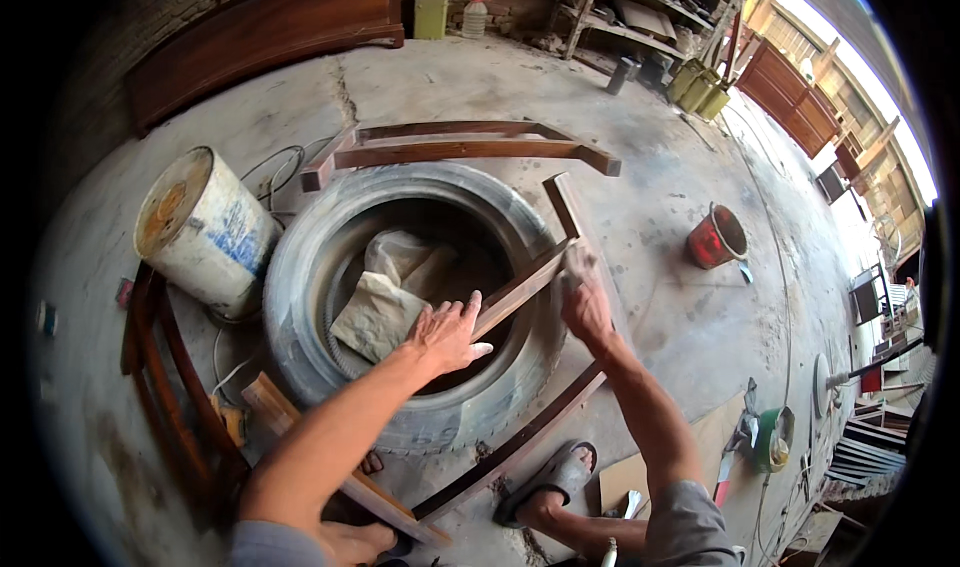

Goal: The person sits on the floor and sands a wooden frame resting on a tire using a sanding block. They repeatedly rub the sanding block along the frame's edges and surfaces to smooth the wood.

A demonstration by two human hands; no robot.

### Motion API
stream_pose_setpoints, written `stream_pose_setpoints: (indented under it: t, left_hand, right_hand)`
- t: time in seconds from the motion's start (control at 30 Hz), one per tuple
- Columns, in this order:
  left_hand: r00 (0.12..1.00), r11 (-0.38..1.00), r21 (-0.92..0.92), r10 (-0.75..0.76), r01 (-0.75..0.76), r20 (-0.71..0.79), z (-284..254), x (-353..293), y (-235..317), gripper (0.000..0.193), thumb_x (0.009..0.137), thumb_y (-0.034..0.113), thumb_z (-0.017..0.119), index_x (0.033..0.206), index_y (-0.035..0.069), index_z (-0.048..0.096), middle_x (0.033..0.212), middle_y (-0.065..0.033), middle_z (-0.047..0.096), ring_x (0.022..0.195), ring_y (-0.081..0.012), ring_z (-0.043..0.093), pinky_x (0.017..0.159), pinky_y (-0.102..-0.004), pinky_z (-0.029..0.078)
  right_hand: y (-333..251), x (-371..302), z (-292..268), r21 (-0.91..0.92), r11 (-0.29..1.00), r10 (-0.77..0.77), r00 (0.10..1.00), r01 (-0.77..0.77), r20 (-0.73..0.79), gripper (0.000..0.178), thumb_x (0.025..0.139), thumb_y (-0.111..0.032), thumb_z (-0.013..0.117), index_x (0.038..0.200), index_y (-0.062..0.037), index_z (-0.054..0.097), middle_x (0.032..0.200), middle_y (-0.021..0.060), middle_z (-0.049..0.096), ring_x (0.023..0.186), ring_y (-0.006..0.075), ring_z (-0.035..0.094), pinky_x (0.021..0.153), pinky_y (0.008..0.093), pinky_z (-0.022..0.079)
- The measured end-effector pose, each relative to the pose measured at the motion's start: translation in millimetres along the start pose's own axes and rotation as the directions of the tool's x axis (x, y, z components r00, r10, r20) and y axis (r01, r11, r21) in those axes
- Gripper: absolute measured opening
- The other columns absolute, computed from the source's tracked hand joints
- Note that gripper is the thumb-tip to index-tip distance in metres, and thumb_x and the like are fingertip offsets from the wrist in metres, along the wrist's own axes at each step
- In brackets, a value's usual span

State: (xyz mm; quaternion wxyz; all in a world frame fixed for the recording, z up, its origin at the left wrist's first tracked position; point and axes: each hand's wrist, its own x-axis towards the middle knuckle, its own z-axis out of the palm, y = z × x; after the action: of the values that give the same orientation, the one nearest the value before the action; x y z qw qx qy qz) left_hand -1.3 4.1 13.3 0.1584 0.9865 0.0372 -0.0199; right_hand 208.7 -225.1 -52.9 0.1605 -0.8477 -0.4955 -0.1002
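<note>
A wooden frame [515,297] of joined brown bars lies tilted across a big grey tyre [300,357]. My left hand [447,335] rests on its crossbar, fingers stretched out and the thumb off to the side. At the joint of the crossbar and the right-hand bar is my right hand [586,305], closed and blurred at the fingertips; a pale patch shows there, and what it grips I cannot make out. Inside the tyre's hollow sit a crumpled beige sheet [375,317] and a pale bag [405,257]. Dust whitens my left thumb.
Beyond the tyre lies another wooden frame [470,150]. A paint-stained white bucket [215,232] and dark curved wooden pieces [170,367] stand left. Right are a red pot [716,237] and a green tin [773,440]. Cardboard [620,482] lies by my sandalled foot [560,477]. A cable crosses the floor.
</note>
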Motion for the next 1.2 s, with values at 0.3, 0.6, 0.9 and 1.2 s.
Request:
stream_pose_setpoints:
  t: [0.3, 0.6, 0.9, 1.2]
  left_hand:
    - [0.965, 0.345, -0.927, 0.156, 0.148, 0.212, -176.3, -160.5, 43.1, 0.069, 0.103, 0.047, 0.054, 0.148, -0.005, 0.045, 0.140, -0.0234, 0.060, 0.118, -0.0303, 0.065, 0.108, -0.0418, 0.046]
    - [0.781, -0.433, -0.727, 0.583, 0.532, 0.224, -219.8, -276.8, 89.7, 0.105, 0.096, 0.078, 0.038, 0.156, -0.008, 0.031, 0.144, -0.0284, 0.054, 0.130, -0.0330, 0.055, 0.114, -0.0487, 0.039]
    - [0.808, -0.435, -0.766, 0.561, 0.474, 0.181, -224.2, -314.3, 68.6, 0.101, 0.099, 0.075, 0.034, 0.159, -0.006, 0.026, 0.151, -0.0270, 0.048, 0.138, -0.0337, 0.049, 0.115, -0.0490, 0.037]
    - [0.959, 0.471, -0.863, -0.107, -0.183, -0.262, -210.5, -302.2, -24.3, 0.080, 0.106, 0.056, 0.043, 0.152, -0.010, 0.038, 0.145, -0.0245, 0.055, 0.134, -0.0330, 0.055, 0.116, -0.0474, 0.038]
  right_hand:
    - [-68.9, -27.0, -20.3, 0.167, 0.979, -0.121, 0.992, 0.116, 0.025, 0.066, 0.094, -0.014, 0.051, 0.154, 0.0071, 0.035, 0.161, 0.0285, 0.032, 0.152, 0.0415, 0.029, 0.128, 0.0478, 0.022]
    - [-203.7, -55.4, -0.1, 0.336, 0.885, -0.353, 0.935, 0.322, 0.035, 0.078, 0.081, -0.010, 0.053, 0.155, 0.0059, 0.035, 0.164, 0.0226, 0.031, 0.155, 0.0393, 0.023, 0.129, 0.0484, 0.019]
    - [-306.7, -71.3, 9.7, 0.483, 0.852, -0.274, 0.958, 0.202, 0.081, 0.083, 0.077, 0.002, 0.048, 0.158, 0.0052, 0.029, 0.165, 0.0261, 0.026, 0.156, 0.0400, 0.021, 0.130, 0.0488, 0.015]
    - [-286.8, -66.1, 11.4, 0.357, 0.931, -0.099, 0.994, 0.073, 0.054, 0.076, 0.082, 0.001, 0.052, 0.154, 0.0095, 0.032, 0.162, 0.0285, 0.030, 0.153, 0.0461, 0.025, 0.128, 0.0516, 0.021]
